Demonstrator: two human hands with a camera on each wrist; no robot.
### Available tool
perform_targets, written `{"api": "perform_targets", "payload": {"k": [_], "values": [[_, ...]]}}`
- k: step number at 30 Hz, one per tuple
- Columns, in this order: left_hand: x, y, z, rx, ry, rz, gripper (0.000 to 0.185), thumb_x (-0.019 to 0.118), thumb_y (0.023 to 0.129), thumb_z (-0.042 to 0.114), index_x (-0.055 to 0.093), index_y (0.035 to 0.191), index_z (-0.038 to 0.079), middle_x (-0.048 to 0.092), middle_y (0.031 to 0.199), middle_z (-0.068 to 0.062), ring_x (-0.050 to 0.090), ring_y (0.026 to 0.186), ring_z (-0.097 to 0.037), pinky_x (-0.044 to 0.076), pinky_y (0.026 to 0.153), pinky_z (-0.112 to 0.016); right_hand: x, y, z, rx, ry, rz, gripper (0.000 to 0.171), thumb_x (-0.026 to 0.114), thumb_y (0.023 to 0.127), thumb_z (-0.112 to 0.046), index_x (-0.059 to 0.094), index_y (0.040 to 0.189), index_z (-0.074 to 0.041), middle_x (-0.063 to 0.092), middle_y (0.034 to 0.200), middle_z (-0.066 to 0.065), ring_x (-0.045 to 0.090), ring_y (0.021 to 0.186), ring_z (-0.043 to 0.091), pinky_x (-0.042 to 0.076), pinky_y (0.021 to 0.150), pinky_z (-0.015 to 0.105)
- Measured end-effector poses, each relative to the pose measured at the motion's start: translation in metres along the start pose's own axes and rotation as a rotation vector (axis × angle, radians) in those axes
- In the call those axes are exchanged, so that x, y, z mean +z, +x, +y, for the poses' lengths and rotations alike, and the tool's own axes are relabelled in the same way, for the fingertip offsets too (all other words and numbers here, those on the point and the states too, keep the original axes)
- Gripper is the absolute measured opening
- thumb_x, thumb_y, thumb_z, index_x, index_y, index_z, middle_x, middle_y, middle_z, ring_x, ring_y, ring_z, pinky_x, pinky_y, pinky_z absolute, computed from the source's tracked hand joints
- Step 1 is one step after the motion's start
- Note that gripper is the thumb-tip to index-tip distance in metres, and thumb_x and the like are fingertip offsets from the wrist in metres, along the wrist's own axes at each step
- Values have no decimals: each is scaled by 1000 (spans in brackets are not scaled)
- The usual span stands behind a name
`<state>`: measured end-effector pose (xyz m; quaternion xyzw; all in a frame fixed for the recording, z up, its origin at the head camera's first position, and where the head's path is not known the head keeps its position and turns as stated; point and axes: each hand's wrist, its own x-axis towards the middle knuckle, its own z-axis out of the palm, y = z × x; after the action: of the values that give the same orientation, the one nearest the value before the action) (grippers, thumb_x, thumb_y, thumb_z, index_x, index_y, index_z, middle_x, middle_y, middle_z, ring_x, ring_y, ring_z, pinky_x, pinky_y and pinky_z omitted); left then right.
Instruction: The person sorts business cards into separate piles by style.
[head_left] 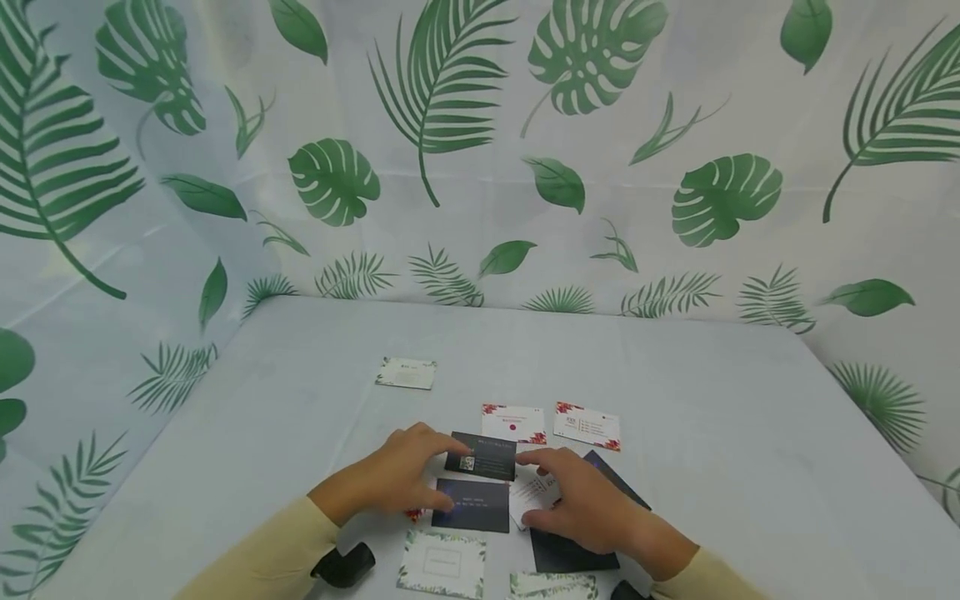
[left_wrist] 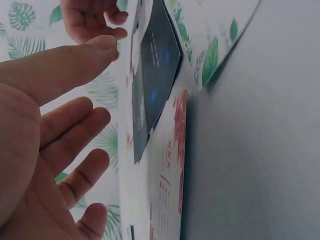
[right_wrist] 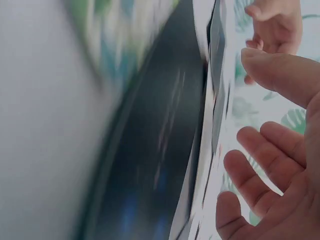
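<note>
In the head view a dark card with a QR code (head_left: 495,457) lies between my two hands, just above a dark blue card (head_left: 483,515). My left hand (head_left: 401,472) is at their left side, its index finger overlapping the QR card and its thumb over the blue one. From the right, my right hand (head_left: 588,504) reaches over a white card (head_left: 531,493) and dark cards (head_left: 558,554), partly hiding them. Both wrist views show loosely bent, spread fingers with nothing in them; a white card with red print (left_wrist: 167,175) lies near the left hand.
Behind the hands lie two white cards with red corners, one left (head_left: 512,417) and one right (head_left: 587,425). A leaf-bordered card (head_left: 406,375) sits farther back. More leaf-bordered cards (head_left: 442,562) are at the front. Leaf-print sheeting (head_left: 480,192) surrounds the white table (head_left: 675,383).
</note>
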<state>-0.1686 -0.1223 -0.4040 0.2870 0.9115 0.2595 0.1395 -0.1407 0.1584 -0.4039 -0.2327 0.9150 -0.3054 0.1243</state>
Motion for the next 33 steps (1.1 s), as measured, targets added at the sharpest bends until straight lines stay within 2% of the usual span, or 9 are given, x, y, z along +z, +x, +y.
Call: {"api": "perform_targets", "payload": {"k": [10,18,22,26,29,33], "values": [[-1,-33,4,1,-70,21,58,86,78,35,65,129,19,62,125,10,47,116,-18,34,99,-51,25,-13,-29,-23,-2,-55,62,82,82,-39,58,134,-16,59,128,-1,54,110,19,47,96,48],[10,-57,1,35,-12,44,53,89,73,36,69,120,20,62,113,19,48,107,-11,36,93,-45,42,-19,-40,-68,-127,-33,59,85,78,-38,64,128,-18,64,123,-4,57,110,22,44,98,55],[16,-64,1,54,15,56,54,91,69,36,70,117,21,59,106,23,48,103,-7,36,88,-39,47,-20,-42,-131,-179,-35,60,86,77,-41,64,127,-17,64,121,-7,55,108,17,45,95,48],[22,-69,2,96,44,69,55,92,66,34,69,115,22,60,106,24,48,103,-6,35,85,-35,52,-23,-43,-208,-262,-16,60,86,76,-42,63,126,-17,63,120,-8,54,106,15,46,90,43],[27,-71,2,120,55,70,54,92,67,31,68,115,22,61,110,23,48,103,-5,34,84,-34,55,-23,-43,-239,-318,2,58,85,77,-41,63,125,-17,63,119,-7,55,106,15,46,88,40],[29,-71,3,117,59,60,51,90,70,30,67,115,23,60,111,23,48,104,-5,35,84,-34,58,-23,-42,-256,-360,17,56,84,78,-40,64,124,-15,65,118,-6,55,105,15,46,85,38]]}}
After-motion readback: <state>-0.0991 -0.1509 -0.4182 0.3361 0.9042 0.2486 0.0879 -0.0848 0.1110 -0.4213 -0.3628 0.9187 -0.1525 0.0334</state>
